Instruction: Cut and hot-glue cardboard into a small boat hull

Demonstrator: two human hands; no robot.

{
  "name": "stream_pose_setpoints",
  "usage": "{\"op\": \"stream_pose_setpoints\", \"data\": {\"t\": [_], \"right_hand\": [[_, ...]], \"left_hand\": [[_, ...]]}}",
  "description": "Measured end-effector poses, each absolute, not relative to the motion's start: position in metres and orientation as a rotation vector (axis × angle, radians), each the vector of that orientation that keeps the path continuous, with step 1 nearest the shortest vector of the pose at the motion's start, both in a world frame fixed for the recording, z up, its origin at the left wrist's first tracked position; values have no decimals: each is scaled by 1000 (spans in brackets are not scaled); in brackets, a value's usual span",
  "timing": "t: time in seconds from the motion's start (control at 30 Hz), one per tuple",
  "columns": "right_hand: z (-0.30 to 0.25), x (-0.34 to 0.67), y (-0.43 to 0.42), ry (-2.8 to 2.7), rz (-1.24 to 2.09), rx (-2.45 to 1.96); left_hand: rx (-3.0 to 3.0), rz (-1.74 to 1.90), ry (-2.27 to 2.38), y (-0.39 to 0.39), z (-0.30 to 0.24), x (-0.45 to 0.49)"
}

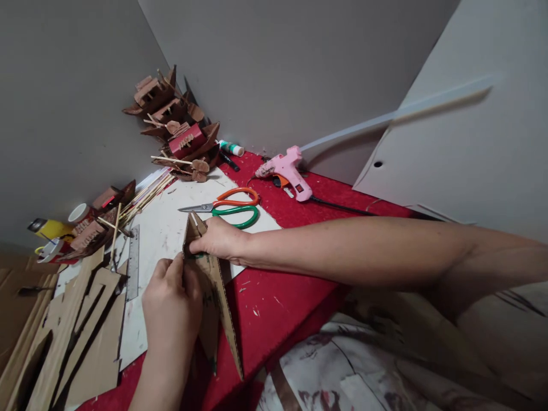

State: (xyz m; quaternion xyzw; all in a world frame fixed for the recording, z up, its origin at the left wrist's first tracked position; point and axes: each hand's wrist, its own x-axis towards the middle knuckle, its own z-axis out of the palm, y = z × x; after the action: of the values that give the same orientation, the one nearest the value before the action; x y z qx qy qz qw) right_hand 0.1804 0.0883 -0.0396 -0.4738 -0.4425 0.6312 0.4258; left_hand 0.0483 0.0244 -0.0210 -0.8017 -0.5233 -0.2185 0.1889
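The left hand (170,302) and the right hand (220,238) both grip a folded corrugated cardboard piece (209,277), held near the front edge of the desk (274,299), which has a red cover. The left fingers pinch its left edge near the upper end; the right thumb presses on its inner face, while the tips of the other right fingers are hidden. Its two long strips narrow to points toward the person. Just beyond the hands, scissors (206,208) with one orange and one green handle lie on a white sheet (160,228), blades pointing left. Farther back, a pink hot glue gun (286,170) rests on the red cover, its black cord (338,205) running right. Left of the hands, a ruler (133,265) lies near cut cardboard strips (100,325). Thin wooden sticks (148,197) lie beyond the ruler, and brown model boats (188,140) are clustered at the back near the wall (274,74)
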Motion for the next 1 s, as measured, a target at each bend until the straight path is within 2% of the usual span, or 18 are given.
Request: {"op": "stream_pose_setpoints", "data": {"t": [0.23,0.47,0.63,0.77,1.0], "right_hand": [[-38,181,86,-1156,1542,-1288],[-37,181,86,-1171,1561,-1267],[-29,186,87,-1170,1595,-1194],[-19,192,89,-1108,1621,-1120],[-17,190,83,-982,1711,-861]], "left_hand": [[-2121,-215,-1479,16,-21,61],[-2087,-66,-1506,13,-24,70],[-2410,-493,-1784,20,-11,48],[-2509,-789,-2199,25,1,33],[-2271,-1073,-2164,27,-2,35]]}}
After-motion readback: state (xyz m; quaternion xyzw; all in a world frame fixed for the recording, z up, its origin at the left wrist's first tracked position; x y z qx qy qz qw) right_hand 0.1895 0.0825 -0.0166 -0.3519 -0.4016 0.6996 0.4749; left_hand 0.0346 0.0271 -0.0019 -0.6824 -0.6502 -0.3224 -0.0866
